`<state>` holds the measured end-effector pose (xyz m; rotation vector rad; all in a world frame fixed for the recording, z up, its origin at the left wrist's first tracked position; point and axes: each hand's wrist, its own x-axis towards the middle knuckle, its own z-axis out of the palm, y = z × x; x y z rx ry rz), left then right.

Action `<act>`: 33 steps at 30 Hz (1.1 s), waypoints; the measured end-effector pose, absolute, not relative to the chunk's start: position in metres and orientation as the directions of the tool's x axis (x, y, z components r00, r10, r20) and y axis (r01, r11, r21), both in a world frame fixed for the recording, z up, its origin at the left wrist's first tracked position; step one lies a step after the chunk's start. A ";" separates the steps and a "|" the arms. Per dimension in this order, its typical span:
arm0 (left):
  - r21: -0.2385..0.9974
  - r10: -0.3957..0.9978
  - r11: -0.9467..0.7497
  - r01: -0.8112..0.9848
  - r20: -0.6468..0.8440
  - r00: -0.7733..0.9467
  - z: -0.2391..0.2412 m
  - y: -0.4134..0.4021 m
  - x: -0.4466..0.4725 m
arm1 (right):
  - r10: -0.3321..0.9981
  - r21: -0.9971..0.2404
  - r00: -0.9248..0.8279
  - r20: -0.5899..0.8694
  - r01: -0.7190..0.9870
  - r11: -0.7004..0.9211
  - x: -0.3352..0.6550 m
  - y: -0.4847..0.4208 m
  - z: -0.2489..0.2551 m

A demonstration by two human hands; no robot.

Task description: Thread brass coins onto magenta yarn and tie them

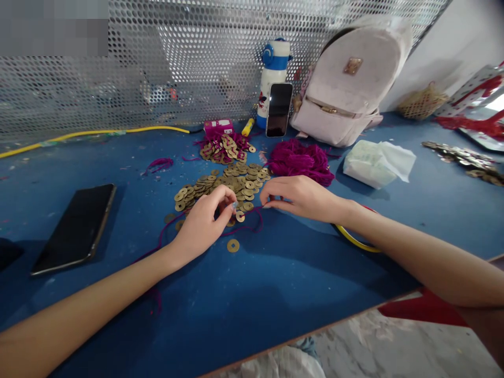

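Note:
My left hand point(205, 223) is pinched at the near edge of a heap of brass coins with square holes point(224, 186) on the blue table point(252, 294). Its fingertips press on a coin threaded on magenta string point(252, 212). My right hand point(301, 197) pinches the same string a little to the right, fingers curled. A single loose coin point(233, 245) lies just in front of my left hand. A second heap of coins tangled with string point(224, 147) sits further back.
A clump of magenta thread point(301, 160) lies behind my right hand. A black phone point(76, 228) lies flat at left. At the back stand a bottle point(273, 73) with a propped phone point(279, 109), a pale backpack point(354, 89), and a folded cloth point(376, 163).

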<state>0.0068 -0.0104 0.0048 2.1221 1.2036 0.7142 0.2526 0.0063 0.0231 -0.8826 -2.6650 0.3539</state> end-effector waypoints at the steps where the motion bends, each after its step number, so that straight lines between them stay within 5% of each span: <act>1: 0.717 0.881 -0.414 0.561 0.161 0.444 0.005 -0.011 0.006 | 0.622 -0.342 -0.753 0.214 0.539 0.770 0.253 0.006 0.024; 15: 0.654 0.857 -0.489 0.577 0.239 0.456 0.006 -0.011 0.007 | 0.604 -0.461 -0.731 0.318 0.437 0.772 0.246 0.002 0.017; 27: 0.658 0.857 -0.484 0.577 0.224 0.463 0.008 -0.012 0.006 | 0.570 -0.469 -0.767 0.295 0.404 0.785 0.247 0.011 0.006; 33: 0.713 0.860 -0.473 0.517 0.247 0.446 0.010 -0.009 0.004 | 0.557 -0.377 -0.767 0.317 0.437 0.816 0.247 0.011 0.007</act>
